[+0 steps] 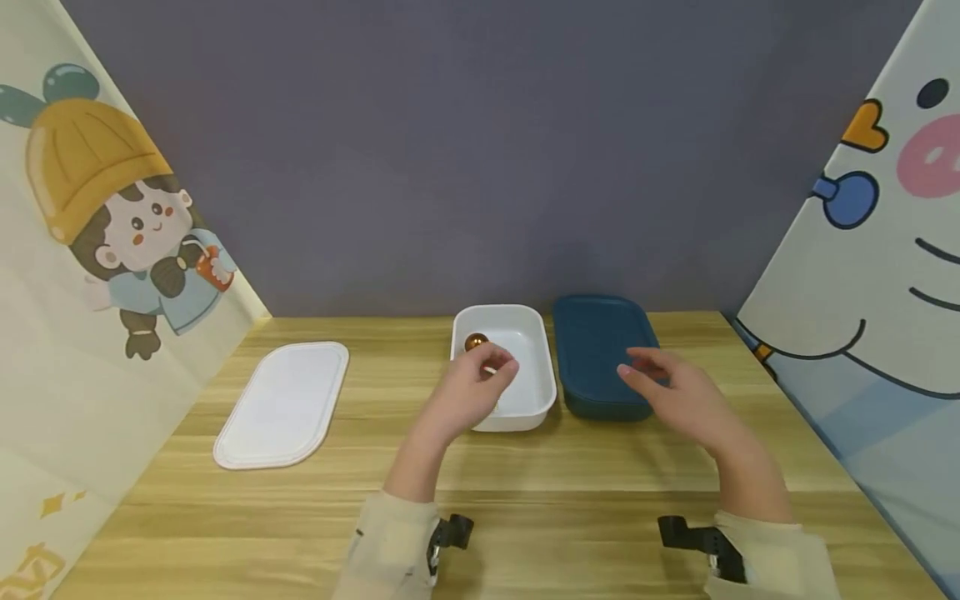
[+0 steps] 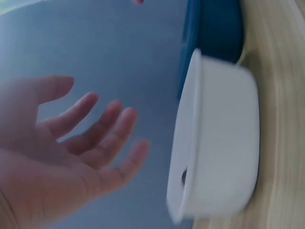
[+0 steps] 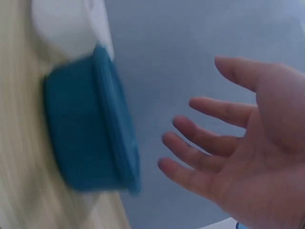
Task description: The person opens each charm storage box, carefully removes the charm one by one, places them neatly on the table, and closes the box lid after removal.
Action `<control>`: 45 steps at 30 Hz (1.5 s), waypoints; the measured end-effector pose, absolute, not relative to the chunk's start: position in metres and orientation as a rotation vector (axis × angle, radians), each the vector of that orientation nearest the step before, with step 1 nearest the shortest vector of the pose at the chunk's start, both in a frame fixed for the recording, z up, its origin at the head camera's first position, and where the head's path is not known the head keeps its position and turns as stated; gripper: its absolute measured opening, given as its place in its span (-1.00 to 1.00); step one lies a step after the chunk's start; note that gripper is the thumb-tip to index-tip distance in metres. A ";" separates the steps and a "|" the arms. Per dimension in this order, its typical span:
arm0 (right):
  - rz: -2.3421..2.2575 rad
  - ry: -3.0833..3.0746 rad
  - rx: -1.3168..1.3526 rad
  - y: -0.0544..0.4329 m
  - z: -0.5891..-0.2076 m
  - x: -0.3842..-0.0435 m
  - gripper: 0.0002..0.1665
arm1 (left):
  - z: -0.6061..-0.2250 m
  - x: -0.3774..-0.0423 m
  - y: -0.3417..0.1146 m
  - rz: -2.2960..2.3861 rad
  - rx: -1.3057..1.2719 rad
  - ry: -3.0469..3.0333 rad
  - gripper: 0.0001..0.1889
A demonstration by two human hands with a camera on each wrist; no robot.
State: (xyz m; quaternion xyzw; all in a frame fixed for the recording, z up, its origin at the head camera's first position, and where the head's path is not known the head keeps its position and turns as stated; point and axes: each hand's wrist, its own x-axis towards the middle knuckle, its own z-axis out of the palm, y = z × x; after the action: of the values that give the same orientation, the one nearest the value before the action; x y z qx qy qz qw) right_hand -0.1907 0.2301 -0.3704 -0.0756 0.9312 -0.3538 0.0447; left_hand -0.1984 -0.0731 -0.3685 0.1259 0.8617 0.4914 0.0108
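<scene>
My left hand (image 1: pixel 468 392) hovers over the near left part of a white open container (image 1: pixel 528 367), its fingers loosely bent with nothing between them. Inside that container, by its left wall, sits a shiny copper-coloured ball (image 1: pixel 476 342), partly covered by my hand in the head view. To the right stands a dark blue container (image 1: pixel 600 350) with its matching lid on. My right hand (image 1: pixel 686 396) is above its right side, fingers relaxed and apart from the lid. Both wrist views show the left palm (image 2: pixel 52 176) and right palm (image 3: pixel 252 176) bare.
A white lid (image 1: pixel 285 404) lies flat on the wooden table (image 1: pixel 555 517) at the left. Behind the containers rises a grey wall panel (image 1: pixel 480 158). Printed cartoon panels flank the table on the left (image 1: pixel 150 217) and right (image 1: pixel 885 275).
</scene>
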 end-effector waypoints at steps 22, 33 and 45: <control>-1.006 2.788 -0.097 0.299 -0.411 -0.263 -0.08 | -0.406 -0.266 0.012 1.326 0.306 2.745 -0.48; -1.075 2.733 -0.184 0.297 -0.421 -0.266 -0.22 | -0.397 -0.267 0.020 1.104 0.275 2.796 -0.49; -1.024 2.720 -0.200 0.314 -0.414 -0.270 -0.28 | -0.398 -0.274 0.029 0.943 0.268 2.833 -0.53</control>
State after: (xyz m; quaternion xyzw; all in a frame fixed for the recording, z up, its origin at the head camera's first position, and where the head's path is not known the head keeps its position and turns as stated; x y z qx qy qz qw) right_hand -0.2697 0.3142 -0.4135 -0.0683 0.9276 -0.3492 0.1137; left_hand -0.2740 0.0287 -0.3975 0.0891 0.9426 0.3139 0.0715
